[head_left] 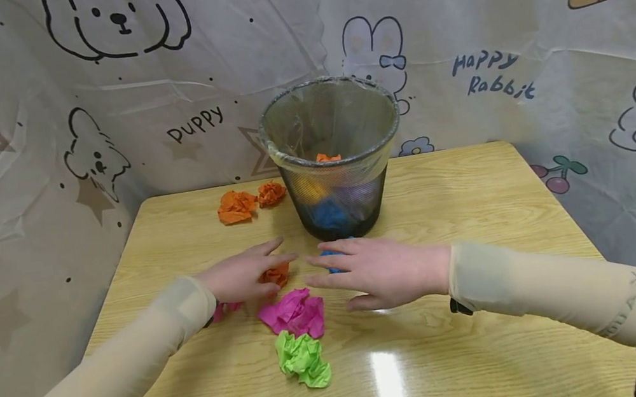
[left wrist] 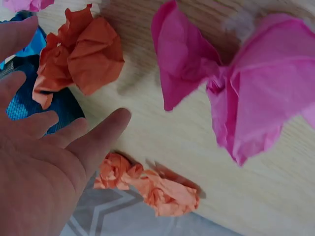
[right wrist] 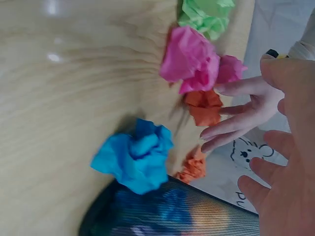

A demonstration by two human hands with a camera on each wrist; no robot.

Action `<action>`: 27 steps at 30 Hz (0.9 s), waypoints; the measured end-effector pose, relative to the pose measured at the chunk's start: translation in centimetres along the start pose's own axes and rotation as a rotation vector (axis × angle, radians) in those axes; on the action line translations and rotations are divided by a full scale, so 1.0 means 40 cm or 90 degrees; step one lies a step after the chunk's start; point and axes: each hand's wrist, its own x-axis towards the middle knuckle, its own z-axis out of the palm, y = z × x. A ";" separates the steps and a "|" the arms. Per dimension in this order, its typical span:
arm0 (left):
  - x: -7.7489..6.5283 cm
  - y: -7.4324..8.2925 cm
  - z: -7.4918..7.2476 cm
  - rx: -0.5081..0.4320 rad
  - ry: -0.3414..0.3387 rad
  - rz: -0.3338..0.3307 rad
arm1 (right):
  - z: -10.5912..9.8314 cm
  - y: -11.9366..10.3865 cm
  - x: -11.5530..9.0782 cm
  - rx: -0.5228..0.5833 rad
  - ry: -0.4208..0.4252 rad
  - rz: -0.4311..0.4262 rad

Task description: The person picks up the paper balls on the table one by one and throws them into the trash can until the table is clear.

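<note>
My left hand hovers over an orange crumpled paper ball, fingers spread and holding nothing. In the left wrist view that orange ball lies beyond the fingertips, apart from them. My right hand, fingers extended, is over a blue crumpled paper ball, which it partly covers in the head view. The right wrist view shows this blue ball beside the bin's base. Close in front of the hands lie a magenta paper ball and a lime green one. Another pink ball peeks out beneath the left wrist.
A black mesh wastebasket with a clear liner stands at the table's back, holding several coloured paper balls. Two orange paper balls lie left of it. Behind the wooden table hangs a printed cloth.
</note>
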 end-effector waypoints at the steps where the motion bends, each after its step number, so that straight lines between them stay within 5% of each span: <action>1: 0.003 0.001 0.004 -0.003 -0.004 0.002 | 0.007 -0.002 -0.004 0.007 0.000 0.002; 20: 0.029 -0.008 0.043 0.010 -0.047 -0.019 | 0.088 -0.010 -0.046 0.055 0.005 0.029; 27: 0.031 -0.019 0.048 0.033 -0.020 0.021 | 0.094 -0.012 -0.053 0.070 -0.010 0.043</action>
